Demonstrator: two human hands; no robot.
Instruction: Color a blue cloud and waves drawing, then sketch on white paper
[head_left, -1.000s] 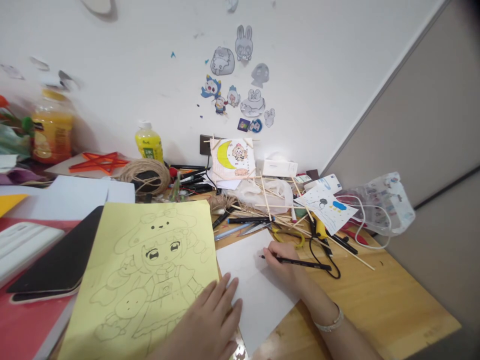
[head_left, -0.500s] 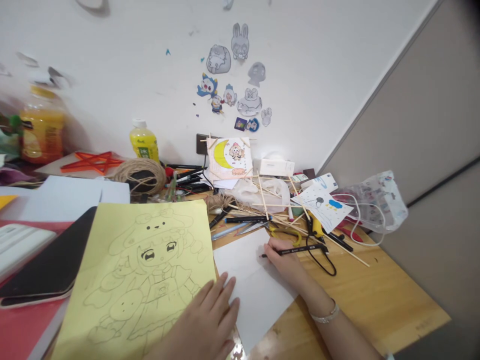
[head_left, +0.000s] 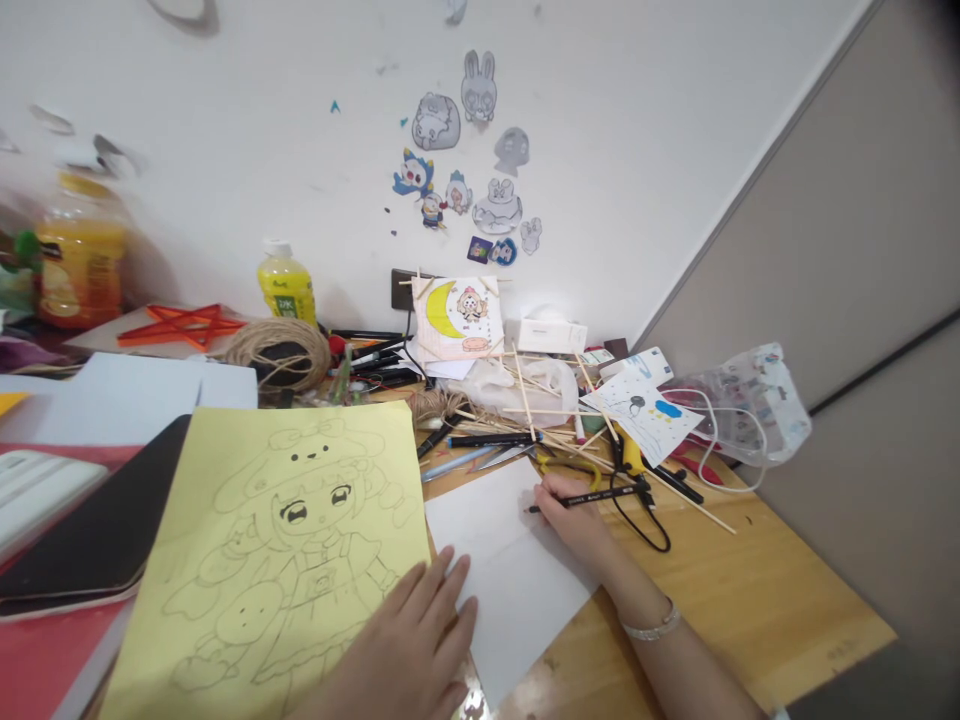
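Note:
My right hand [head_left: 571,520] grips a black pencil [head_left: 600,495], its tip at the upper part of a white sheet of paper [head_left: 502,590]. Whether the tip touches the paper I cannot tell. Faint marks may be on the sheet, too light to make out. My left hand [head_left: 420,630] lies flat with its fingers stretched out, across the lower right of a yellow sheet [head_left: 225,560] and the left edge of the white one. The yellow sheet bears a line drawing of a cartoon girl in a big hat.
Behind the white sheet lie scissors [head_left: 570,465], markers [head_left: 495,439], thin wooden sticks [head_left: 525,395] and a twine roll [head_left: 300,345]. Bottles [head_left: 286,285] stand by the wall. A black tablet-like slab [head_left: 97,520] lies left of the yellow sheet, a clear bag [head_left: 772,405] at right.
My right hand and the pencil have shifted slightly to the right over the white sheet. My left hand stays in place.

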